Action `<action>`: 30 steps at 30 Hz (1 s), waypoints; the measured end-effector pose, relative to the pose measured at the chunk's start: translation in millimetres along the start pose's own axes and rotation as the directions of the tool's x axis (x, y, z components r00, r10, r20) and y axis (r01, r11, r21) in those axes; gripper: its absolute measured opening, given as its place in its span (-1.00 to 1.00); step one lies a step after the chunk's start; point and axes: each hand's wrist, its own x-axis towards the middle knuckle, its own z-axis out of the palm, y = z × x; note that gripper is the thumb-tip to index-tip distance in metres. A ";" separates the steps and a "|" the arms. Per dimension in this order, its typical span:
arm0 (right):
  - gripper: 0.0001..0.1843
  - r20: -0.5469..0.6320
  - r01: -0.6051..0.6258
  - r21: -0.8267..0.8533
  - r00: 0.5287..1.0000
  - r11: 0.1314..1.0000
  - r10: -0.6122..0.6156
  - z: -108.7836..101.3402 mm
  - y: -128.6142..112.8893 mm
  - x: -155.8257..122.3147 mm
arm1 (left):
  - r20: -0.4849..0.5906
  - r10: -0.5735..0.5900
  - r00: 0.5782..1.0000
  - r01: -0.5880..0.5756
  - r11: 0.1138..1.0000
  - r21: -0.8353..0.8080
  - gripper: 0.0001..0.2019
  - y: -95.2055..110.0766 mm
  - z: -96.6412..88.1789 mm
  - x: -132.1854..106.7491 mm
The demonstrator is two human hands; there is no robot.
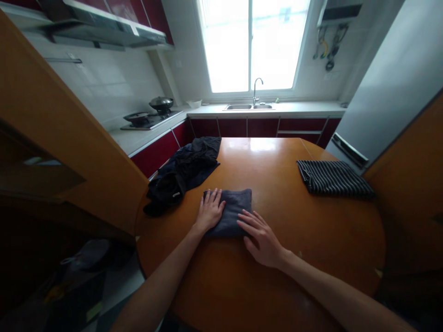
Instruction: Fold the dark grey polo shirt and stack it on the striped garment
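Observation:
A dark grey-blue cloth item (232, 210), folded into a compact rectangle, lies on the wooden table (277, 258) in front of me. Its exact kind I cannot tell. My left hand (210, 211) rests flat on its left part, fingers stretched out. At the lower right edge is my right hand (261, 237), palm down with fingers apart and the fingertips on or just over the cloth. Neither hand grips anything.
Rumpled dark clothes (187, 170) lie in a heap at the table's left edge. A folded black-and-white striped garment (334, 179) is on the right. Beyond stand a counter with a sink (238, 107), a stove (152, 120) and a fridge (384, 87).

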 end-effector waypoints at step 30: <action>-0.65 -0.004 -0.418 0.371 0.892 0.829 0.452 21.7 142.9 114.8 | 0.027 -0.008 1.000 0.008 1.000 0.012 -0.44 3.3 -8.3 -2.2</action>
